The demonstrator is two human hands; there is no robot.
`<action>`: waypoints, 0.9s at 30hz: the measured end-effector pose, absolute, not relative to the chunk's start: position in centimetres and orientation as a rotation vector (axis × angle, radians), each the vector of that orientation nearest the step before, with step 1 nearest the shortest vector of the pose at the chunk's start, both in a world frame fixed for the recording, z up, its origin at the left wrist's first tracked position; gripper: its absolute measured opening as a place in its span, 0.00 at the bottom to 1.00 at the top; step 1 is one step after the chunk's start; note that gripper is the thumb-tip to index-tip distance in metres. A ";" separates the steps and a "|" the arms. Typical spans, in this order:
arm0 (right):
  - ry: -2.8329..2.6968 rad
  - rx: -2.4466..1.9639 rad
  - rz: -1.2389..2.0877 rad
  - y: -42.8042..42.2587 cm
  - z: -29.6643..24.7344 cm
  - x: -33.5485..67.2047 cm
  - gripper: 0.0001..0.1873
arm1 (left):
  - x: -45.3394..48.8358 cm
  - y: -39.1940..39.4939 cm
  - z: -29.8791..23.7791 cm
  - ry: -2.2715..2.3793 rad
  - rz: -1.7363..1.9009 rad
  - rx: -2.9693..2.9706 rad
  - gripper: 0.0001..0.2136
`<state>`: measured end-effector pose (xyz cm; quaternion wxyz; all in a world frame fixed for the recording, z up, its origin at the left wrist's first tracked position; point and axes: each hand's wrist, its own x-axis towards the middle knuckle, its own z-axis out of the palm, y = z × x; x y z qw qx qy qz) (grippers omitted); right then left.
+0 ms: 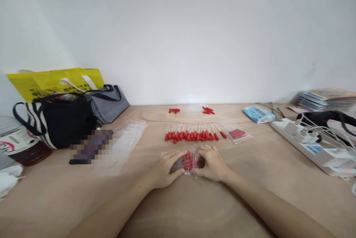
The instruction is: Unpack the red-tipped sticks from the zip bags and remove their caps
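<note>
Both my hands rest on the wooden table (194,208) and pinch one small clear plastic bag (189,162) with red-tipped droppers inside. My left hand (164,169) closes on the bag's left side. My right hand (213,164) closes on its right side. Just beyond the bag lies a row of loose red-bulbed droppers (191,134), tips pointing away. A filled small bag (237,133) of the same droppers lies at the row's right end. Two little heaps of red bulbs (207,110) sit further back near the wall.
A stack of empty clear bags (126,139) lies to the left. Beside it are a striped black bag (58,119), a yellow shopping bag (55,80) and a bottle (19,143). On the right are a white power strip (314,145) with plugs, a tissue pack (258,114) and stacked books (328,99).
</note>
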<state>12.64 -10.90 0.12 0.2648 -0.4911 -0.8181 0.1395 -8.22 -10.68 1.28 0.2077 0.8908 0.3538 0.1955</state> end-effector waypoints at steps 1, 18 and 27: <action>-2.191 -1.338 0.421 -10.7 0.1 12.9 0.12 | -8.3 -10.7 1.3 0.995 0.522 2.474 0.22; -2.266 -1.299 0.532 -9.6 -0.3 14.3 0.12 | -8.8 -10.3 1.2 1.023 0.457 2.466 0.22; -2.220 -1.201 0.656 -9.6 -0.2 17.0 0.23 | -8.6 -10.5 1.6 1.059 0.423 2.473 0.22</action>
